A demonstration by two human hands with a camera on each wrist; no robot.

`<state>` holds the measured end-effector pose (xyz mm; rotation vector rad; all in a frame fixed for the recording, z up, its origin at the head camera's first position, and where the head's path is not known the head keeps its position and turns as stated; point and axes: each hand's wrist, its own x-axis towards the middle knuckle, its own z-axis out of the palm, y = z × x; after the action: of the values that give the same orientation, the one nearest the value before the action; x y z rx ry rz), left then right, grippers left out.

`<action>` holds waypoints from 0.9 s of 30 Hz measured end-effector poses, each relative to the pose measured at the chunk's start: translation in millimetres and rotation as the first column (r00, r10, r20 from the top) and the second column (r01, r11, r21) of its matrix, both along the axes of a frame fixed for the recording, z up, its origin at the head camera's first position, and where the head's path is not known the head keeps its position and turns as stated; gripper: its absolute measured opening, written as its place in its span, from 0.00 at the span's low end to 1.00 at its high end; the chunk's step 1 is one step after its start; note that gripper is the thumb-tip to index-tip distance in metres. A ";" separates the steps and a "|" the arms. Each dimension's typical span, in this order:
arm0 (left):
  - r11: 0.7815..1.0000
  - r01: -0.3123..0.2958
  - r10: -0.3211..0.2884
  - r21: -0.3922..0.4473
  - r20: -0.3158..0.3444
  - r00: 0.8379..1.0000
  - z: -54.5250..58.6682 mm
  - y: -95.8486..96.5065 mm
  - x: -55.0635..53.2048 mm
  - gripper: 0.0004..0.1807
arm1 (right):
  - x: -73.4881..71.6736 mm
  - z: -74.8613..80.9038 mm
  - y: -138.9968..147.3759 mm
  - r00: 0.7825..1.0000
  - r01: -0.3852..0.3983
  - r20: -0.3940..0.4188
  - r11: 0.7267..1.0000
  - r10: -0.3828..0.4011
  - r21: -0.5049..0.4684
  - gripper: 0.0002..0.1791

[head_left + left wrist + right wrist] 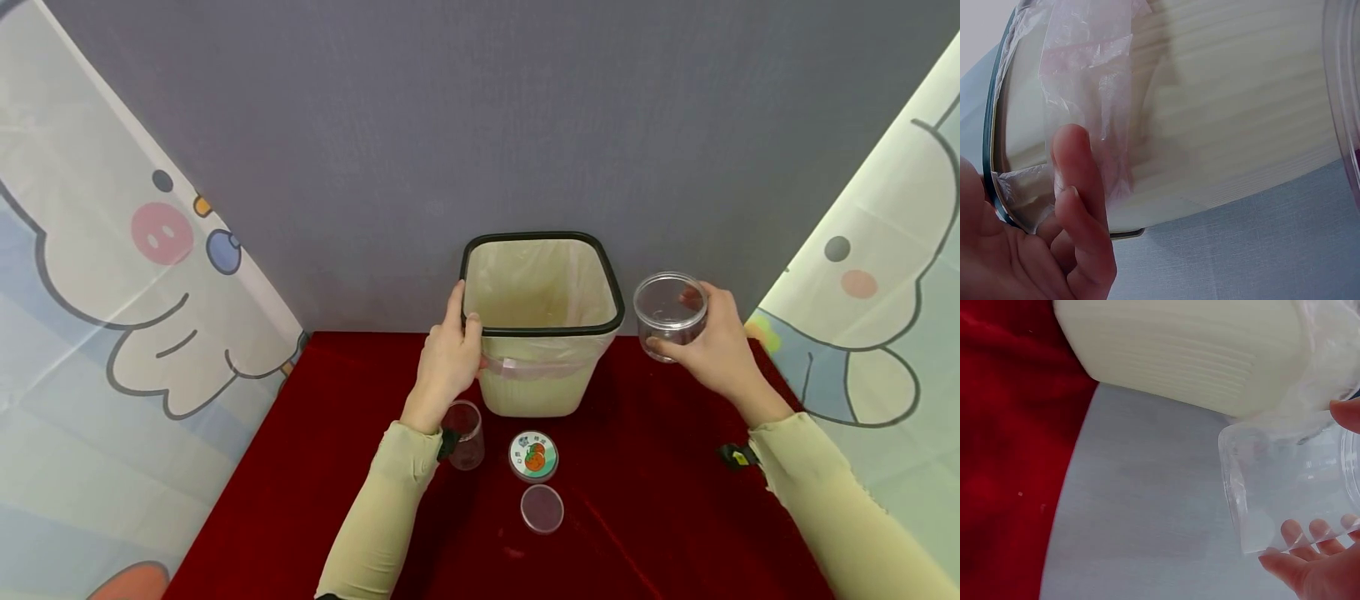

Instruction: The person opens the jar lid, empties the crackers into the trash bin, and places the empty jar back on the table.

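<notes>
A cream trash bin [536,392] with a black rim and a clear liner bag stands at the back of the red cloth. My left hand [446,354] holds the bin at its left front corner; in the left wrist view bent fingers [1082,181] lie against the bin's side by the pinkish folded liner [1088,81]. To the right of the bin, my right hand [716,346] grips a wide clear plastic jar [671,307], lidless and raised to about rim height. Its thumb and fingers spread across the jar's sides in the right wrist view.
A second clear jar [467,446] stands by the left wrist, partly behind the cuff. In front of the bin are a round lidded container [533,456] with an orange fruit picture and a clear round lid [542,509]. A grey wall [540,117] rises behind the cloth.
</notes>
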<state>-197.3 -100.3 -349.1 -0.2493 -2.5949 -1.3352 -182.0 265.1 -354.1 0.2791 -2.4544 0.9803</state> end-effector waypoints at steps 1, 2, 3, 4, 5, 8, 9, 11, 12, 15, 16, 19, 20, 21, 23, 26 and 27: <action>1.000 0.000 0.000 0.001 0.002 1.000 0.0 -0.1 0.0 0.31 | 1.3 -3.3 0.2 1.000 -0.006 0.001 1.000 0.006 -0.005 0.52; 1.000 -0.001 0.001 0.001 0.002 1.000 0.0 -0.2 0.0 0.31 | 2.7 -6.5 0.3 1.000 -0.015 0.001 1.000 0.015 -0.013 0.52; 1.000 -0.002 0.002 -0.001 0.002 1.000 0.0 -0.3 0.0 0.31 | 4.2 -9.5 0.2 1.000 -0.020 0.000 1.000 0.020 -0.016 0.52; 1.000 -0.002 0.002 -0.001 0.003 1.000 0.0 -0.3 -0.1 0.31 | 5.7 -12.7 -0.2 1.000 -0.020 0.004 1.000 0.020 -0.017 0.52; 1.000 -0.002 0.002 -0.003 0.002 1.000 0.1 -0.4 0.1 0.31 | 7.4 -15.9 -0.6 1.000 -0.023 0.005 1.000 0.023 -0.021 0.52; 1.000 0.001 -0.001 -0.004 -0.001 1.000 0.5 -0.6 0.4 0.31 | 12.8 -26.0 -2.3 1.000 -0.027 0.009 0.999 0.027 -0.032 0.52; 1.000 0.002 -0.002 -0.006 -0.003 1.000 0.7 -0.7 0.4 0.31 | 14.4 -29.4 -3.0 1.000 -0.028 0.010 0.999 0.028 -0.038 0.52; 1.000 0.004 -0.004 -0.007 -0.009 1.000 0.6 -0.8 0.3 0.31 | 17.2 -36.8 -4.3 0.999 -0.036 0.008 0.998 0.037 -0.056 0.52; 1.000 0.006 -0.006 -0.005 -0.011 1.000 0.4 -0.8 0.1 0.31 | 18.5 -40.7 -5.1 0.999 -0.041 0.010 0.997 0.042 -0.066 0.52; 1.000 0.012 -0.012 -0.001 -0.012 1.000 -0.3 -0.3 -0.8 0.31 | 21.8 -52.4 -7.5 0.998 -0.056 0.019 0.994 0.058 -0.094 0.52; 1.000 0.016 -0.016 0.003 -0.009 1.000 -0.5 0.0 -1.1 0.31 | 23.0 -56.5 -8.2 0.998 -0.058 0.025 0.993 0.061 -0.106 0.52; 1.000 0.023 -0.023 0.009 -0.002 1.000 -0.6 0.8 -1.1 0.31 | 27.0 -67.9 -10.7 0.996 -0.052 0.059 0.991 0.060 -0.125 0.53; 1.000 0.023 -0.023 0.012 0.000 1.000 -0.4 0.9 -1.0 0.31 | 28.2 -71.1 -11.6 0.996 -0.050 0.069 0.990 0.059 -0.132 0.54; 1.000 0.022 -0.022 0.012 0.003 1.000 -0.3 0.9 -0.9 0.31 | 29.4 -74.2 -12.5 0.995 -0.051 0.079 0.988 0.063 -0.142 0.54; 1.000 0.017 -0.017 0.012 0.006 1.000 0.0 0.9 -0.8 0.31 | 31.9 -79.6 -14.7 0.993 -0.058 0.096 0.987 0.073 -0.150 0.54; 1.000 0.014 -0.015 0.012 0.008 1.000 0.6 0.4 -0.6 0.31 | 36.0 -86.7 -17.8 0.989 -0.078 0.116 0.984 0.097 -0.158 0.54; 1.000 0.015 -0.015 0.013 0.008 1.000 0.6 0.2 -0.5 0.31 | 37.2 -89.5 -18.7 0.987 -0.084 0.123 0.984 0.104 -0.158 0.54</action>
<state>-197.8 -100.1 -348.5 -0.2624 -2.5956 -1.3599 -144.8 246.4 -443.6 0.2895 -2.4845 1.2570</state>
